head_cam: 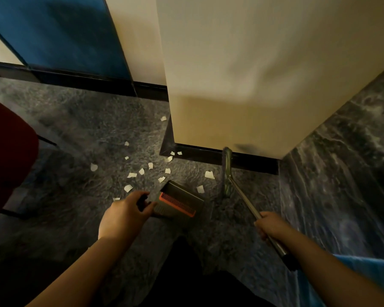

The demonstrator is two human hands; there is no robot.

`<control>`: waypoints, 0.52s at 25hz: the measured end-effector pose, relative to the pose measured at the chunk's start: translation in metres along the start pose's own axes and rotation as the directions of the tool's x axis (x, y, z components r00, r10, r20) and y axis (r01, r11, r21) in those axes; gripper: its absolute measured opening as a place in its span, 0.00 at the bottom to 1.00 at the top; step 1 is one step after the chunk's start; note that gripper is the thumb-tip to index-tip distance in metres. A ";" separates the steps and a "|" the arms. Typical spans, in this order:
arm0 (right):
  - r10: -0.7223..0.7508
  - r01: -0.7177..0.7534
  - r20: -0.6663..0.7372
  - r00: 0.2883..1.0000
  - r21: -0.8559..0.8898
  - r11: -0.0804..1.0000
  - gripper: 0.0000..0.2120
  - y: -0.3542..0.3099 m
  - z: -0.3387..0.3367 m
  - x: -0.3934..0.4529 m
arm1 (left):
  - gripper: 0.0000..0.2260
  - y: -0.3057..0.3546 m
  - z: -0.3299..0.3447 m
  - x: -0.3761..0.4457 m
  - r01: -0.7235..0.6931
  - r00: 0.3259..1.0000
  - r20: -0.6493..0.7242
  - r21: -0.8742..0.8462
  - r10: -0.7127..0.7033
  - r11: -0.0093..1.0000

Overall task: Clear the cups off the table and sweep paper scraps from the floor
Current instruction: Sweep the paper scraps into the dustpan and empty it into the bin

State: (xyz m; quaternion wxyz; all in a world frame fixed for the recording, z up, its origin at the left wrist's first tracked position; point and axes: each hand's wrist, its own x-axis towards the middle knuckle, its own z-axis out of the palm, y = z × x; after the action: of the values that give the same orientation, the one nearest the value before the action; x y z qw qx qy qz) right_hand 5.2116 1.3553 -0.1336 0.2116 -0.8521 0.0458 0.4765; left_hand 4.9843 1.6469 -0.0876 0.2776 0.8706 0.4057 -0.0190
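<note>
1. The left hand (pixel 124 212) is gripping the dark handle of the dustpan (pixel 179 201), with its fingers curled round the handle and the thumb lying along the top.
2. The dustpan is sitting low over the grey carpet (pixel 80 134), just in front of the left hand; an orange comb strip is running along its near edge, and its mouth is facing away from the person toward the scraps.
3. The right hand (pixel 272 226) is clamping round the metal pole of the broom (pixel 227 171), with the fingers wrapped fully round it partway up the shaft.
4. The broom head is standing on the carpet near the black skirting of a cream wall (pixel 242 74), to the right of the dustpan and apart from it.
5. The paper scraps (pixel 209 174) are lying scattered on the carpet ahead of the dustpan, most of them between it and the wall corner, with a few spreading out to the left.
6. One scrap is lying between the dustpan and the broom head, close to both.
7. A red chair (pixel 7 156) is showing at the left edge, well apart from the scraps.
</note>
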 end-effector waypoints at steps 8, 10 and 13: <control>0.047 -0.028 0.069 0.996 -0.254 0.967 0.11 -0.078 -0.024 0.097 | 0.15 0.010 -0.008 0.074 0.088 0.996 0.013 0.021 -0.089 0.996; 0.080 -0.037 0.108 0.991 -0.357 0.933 0.10 -0.096 -0.024 0.118 | 0.15 0.012 -0.006 0.081 0.150 0.989 0.005 0.006 -0.150 0.989; 0.083 0.015 0.203 0.976 -0.437 0.899 0.17 -0.118 -0.016 0.140 | 0.14 0.013 0.002 0.083 0.220 0.975 -0.023 -0.004 -0.220 0.975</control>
State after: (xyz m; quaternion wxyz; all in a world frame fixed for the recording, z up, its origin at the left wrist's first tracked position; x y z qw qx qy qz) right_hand 5.3327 1.4730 -0.2052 0.0110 -0.8197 -0.0703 0.5684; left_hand 5.0498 1.6971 -0.1050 0.2697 0.8202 0.5030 -0.0390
